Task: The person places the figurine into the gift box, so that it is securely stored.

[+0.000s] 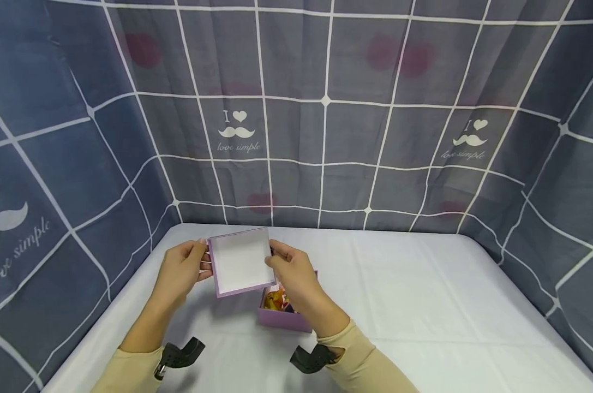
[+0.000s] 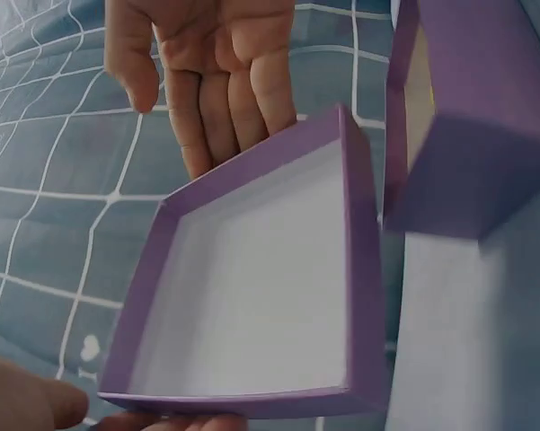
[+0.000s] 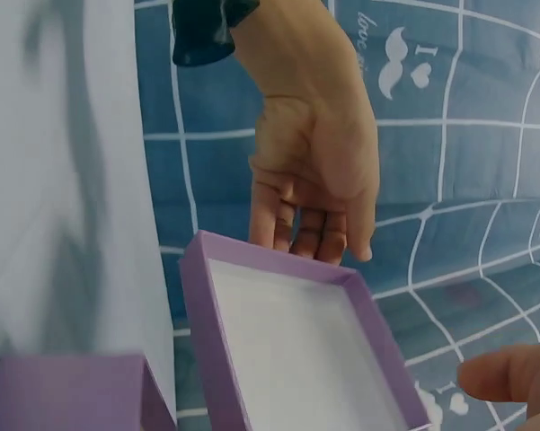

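Observation:
A shallow purple box lid [image 1: 242, 261] with a white inside is held up between both hands, hollow side toward me. My left hand [image 1: 182, 268] is at its left side, with straight fingers [image 3: 310, 235] against the outer wall and the thumb apart. At the opposite side is my right hand [image 1: 296, 275], its fingers [image 2: 238, 112] also straight and reaching the lid's outer wall. The purple box [image 1: 285, 321] stands on the table below, partly hidden by the right hand. A yellow and red printed item [image 1: 275, 299] shows inside it.
A white cloth covers the table [image 1: 399, 300]. Dark blue-grey checked curtains [image 1: 296, 131] with white lines enclose the back and sides. Black wrist straps [image 1: 180, 355] sit on both forearms over beige sleeves.

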A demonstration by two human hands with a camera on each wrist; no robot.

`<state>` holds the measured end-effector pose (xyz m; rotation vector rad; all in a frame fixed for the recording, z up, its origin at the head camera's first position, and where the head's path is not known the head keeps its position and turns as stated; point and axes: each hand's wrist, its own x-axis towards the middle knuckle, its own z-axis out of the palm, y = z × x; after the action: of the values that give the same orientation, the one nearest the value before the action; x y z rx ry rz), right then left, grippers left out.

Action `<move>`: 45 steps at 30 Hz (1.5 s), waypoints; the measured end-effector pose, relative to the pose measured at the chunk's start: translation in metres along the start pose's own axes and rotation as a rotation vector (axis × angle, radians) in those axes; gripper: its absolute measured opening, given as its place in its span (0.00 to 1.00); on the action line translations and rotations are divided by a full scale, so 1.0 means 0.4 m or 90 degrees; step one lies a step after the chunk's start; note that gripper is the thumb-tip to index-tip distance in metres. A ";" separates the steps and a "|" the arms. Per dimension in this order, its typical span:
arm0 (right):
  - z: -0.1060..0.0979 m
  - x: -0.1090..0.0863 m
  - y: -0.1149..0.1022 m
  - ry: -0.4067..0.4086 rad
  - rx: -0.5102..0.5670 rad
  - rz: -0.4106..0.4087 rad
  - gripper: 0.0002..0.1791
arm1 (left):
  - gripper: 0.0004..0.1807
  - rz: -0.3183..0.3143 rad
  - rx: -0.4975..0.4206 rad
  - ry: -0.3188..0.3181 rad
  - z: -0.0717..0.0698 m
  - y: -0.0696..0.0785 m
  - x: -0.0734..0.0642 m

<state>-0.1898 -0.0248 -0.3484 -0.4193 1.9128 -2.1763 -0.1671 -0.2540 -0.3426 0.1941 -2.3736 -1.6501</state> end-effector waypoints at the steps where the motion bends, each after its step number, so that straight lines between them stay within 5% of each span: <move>1: -0.007 0.001 -0.004 0.011 0.011 -0.005 0.28 | 0.28 0.001 -0.022 0.001 0.009 0.000 0.003; 8: -0.056 -0.001 -0.014 0.087 0.064 -0.042 0.20 | 0.27 0.000 -0.146 -0.018 0.077 0.003 0.020; 16: -0.101 -0.016 -0.008 0.184 0.098 -0.096 0.18 | 0.23 0.073 -0.193 -0.024 0.151 0.006 0.003; 26: -0.132 -0.034 0.007 0.299 0.070 -0.145 0.17 | 0.14 0.180 -0.075 0.026 0.204 0.006 -0.039; 33: -0.159 -0.062 0.032 0.288 0.025 -0.164 0.11 | 0.04 0.211 -0.154 0.017 0.222 -0.011 -0.051; 40: -0.181 -0.097 0.079 0.253 -0.033 -0.237 0.11 | 0.09 0.281 -0.230 -0.048 0.227 -0.056 -0.067; 45: -0.185 -0.138 0.098 0.222 -0.108 -0.241 0.10 | 0.12 0.333 -0.269 -0.096 0.226 -0.108 -0.077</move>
<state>-0.1649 0.0576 -0.4000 -0.4908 2.3831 -2.4616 -0.1637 -0.1799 -0.4167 -0.5896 -1.8722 -1.8707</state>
